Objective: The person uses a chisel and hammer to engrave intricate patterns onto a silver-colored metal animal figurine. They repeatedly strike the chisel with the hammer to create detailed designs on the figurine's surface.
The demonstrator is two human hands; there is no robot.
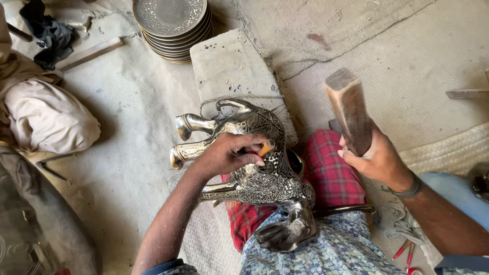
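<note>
We get bright, even daylight with soft, short shadows. Glare sits on the metal elephant figure [254, 163] and the stacked plates [172, 25]. Centre is sharp; the wooden mallet [350, 109] looks slightly blurred. Edges show wide-angle stretch, and the lower left is dim.
</note>
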